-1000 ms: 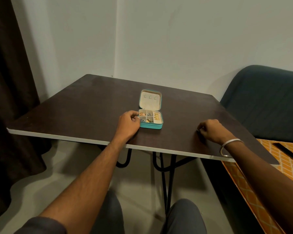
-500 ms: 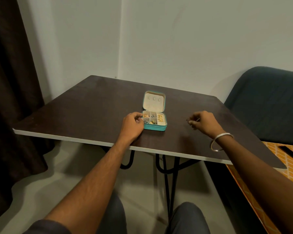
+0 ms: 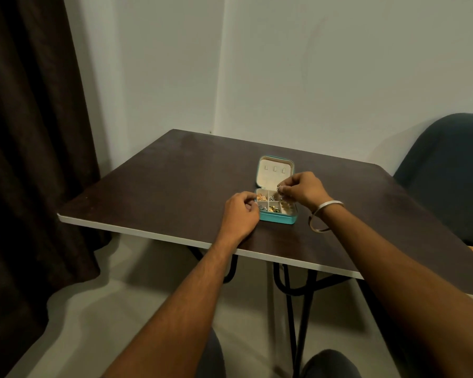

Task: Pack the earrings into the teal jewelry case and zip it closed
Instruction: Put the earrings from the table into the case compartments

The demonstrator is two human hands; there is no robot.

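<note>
One teal jewelry case (image 3: 277, 218) sits open near the front edge of the dark table (image 3: 159, 186), lid flat behind w/ 3 small tabs in its cream lining; no readable writing or brand. Left hand (image 3: 239, 214) curls vs the case's left side, fingers bent at its rim. Right hand (image 3: 302, 190), w/ 1 silver bangle (image 3: 325, 215), pinches a small silvery earring (image 3: 279, 189) over the tray, whose compartments hold gold and silver pieces too small to count.
</note>
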